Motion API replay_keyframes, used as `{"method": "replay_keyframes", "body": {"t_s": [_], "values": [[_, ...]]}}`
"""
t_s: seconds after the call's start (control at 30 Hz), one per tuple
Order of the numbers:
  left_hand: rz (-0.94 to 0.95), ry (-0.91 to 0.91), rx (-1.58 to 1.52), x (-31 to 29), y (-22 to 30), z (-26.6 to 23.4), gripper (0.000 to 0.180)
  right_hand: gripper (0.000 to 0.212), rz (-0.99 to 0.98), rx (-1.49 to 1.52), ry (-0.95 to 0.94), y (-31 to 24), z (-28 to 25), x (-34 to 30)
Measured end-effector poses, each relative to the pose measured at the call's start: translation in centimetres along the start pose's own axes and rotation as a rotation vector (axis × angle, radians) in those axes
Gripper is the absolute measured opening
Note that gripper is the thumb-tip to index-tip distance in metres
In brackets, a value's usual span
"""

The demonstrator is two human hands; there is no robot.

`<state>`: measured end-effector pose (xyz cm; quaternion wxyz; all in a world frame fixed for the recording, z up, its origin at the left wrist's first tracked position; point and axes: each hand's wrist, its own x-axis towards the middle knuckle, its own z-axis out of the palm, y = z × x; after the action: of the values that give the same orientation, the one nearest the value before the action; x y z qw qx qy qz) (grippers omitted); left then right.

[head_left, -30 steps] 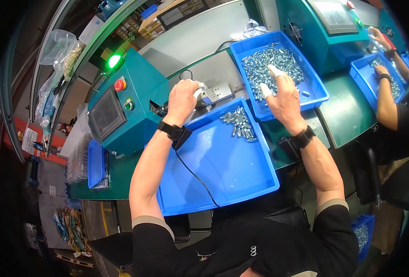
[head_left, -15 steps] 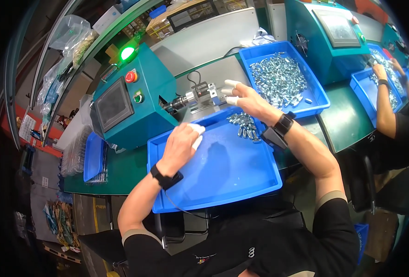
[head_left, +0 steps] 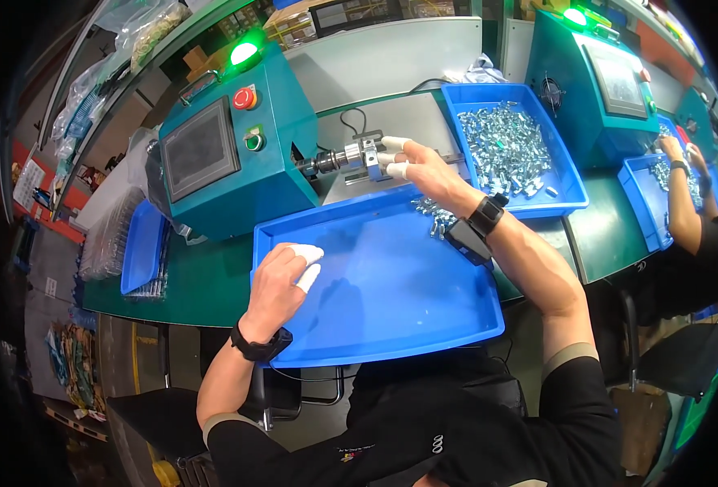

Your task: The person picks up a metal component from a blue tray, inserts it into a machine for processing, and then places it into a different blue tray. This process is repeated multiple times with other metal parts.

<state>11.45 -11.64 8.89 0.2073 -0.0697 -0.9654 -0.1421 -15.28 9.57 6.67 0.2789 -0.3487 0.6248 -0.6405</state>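
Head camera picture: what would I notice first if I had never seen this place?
Probably the big blue tray in the middle, with the left hand resting on its near left part. Next, the teal machine behind it with a glowing green lamp on top, where the right hand reaches to a shiny metal fitting. Farther right, another blue tray holds a heap of silvery parts.

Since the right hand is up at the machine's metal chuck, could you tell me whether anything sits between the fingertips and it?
Nothing visible does: the right hand has its covered fingertips right against the metal chuck.
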Motion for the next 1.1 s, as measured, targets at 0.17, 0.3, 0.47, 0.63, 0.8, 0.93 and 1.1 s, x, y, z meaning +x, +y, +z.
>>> {"method": "replay_keyframes", "body": {"t_s": [0.17,0.3,0.47,0.63,0.8,0.93,1.1], "values": [[-0.004,0.008,-0.022,-0.2,0.2,-0.1,0.025,0.068,-0.004,0.021,0.029,0.6,0.2,-0.2],[-0.005,0.009,-0.026,-0.4,0.2,0.0,0.025,0.067,-0.01,0.037,0.039,0.9,0.2,-0.1],[-0.028,0.003,-0.03,-1.1,0.4,-0.2,0.025,0.065,0.019,0.049,0.059,1.3,0.0,-0.1],[-0.06,0.017,-0.033,-2.3,0.7,-1.1,0.025,0.063,0.019,0.034,0.155,1.4,-1.1,0.5],[-0.081,0.022,-0.02,-3.3,0.5,-1.9,0.024,0.063,0.045,-0.063,0.172,1.2,-0.9,1.8],[-0.076,0.008,-0.024,-3.5,0.8,-2.4,0.024,0.063,0.064,-0.086,0.237,1.3,-0.6,2.5],[-0.071,-0.026,-0.035,-3.3,1.1,-2.4,0.024,0.058,-0.003,-0.445,0.432,0.8,-1.4,4.1]]}}
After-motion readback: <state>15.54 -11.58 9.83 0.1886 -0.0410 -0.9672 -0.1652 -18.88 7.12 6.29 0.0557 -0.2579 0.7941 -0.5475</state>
